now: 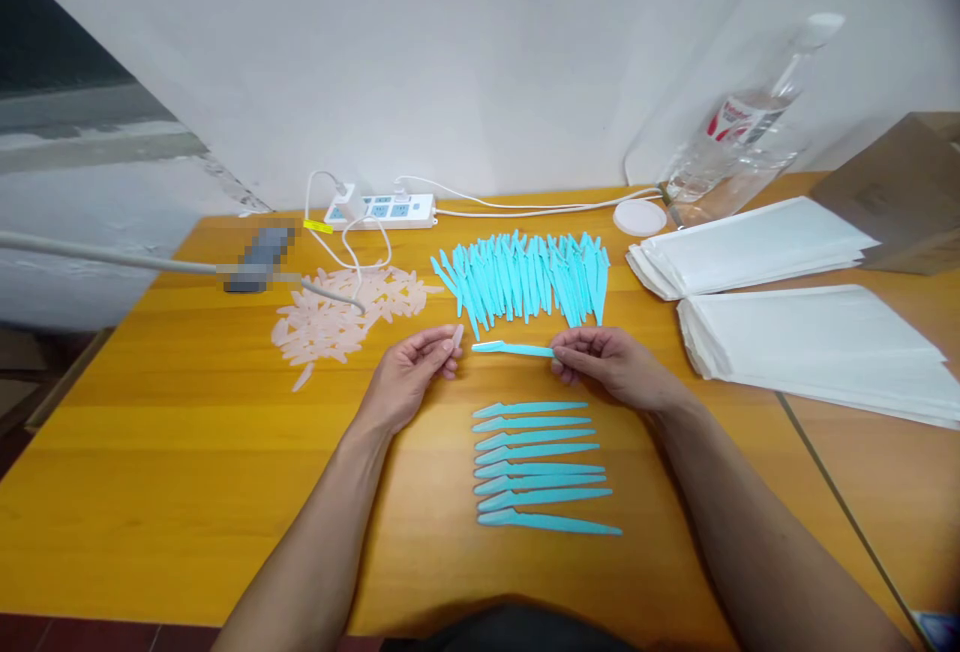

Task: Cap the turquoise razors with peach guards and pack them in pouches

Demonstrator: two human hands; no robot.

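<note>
Between the thumb and fingers of my left hand (416, 372) is a small pinkish translucent blade cover (458, 336). My right hand (607, 362) pinches the handle end of a turquoise eyebrow razor (514, 349), whose blade end points left at the cover, a small gap apart. Below my hands, several turquoise razors (540, 454) lie in a column, blade ends to the left. Beyond my hands spreads a pile of more turquoise razors (525, 277). Left of it lies a heap of loose pinkish covers (341, 317).
A white power strip (405, 211) with plugs and cables sits by the wall. A blurred dark device (259, 260) is at the left. At the right are stacked white paper bags (817, 337), a round white lid (640, 217), a clear bottle (739, 122) and a brown cardboard box (892, 192).
</note>
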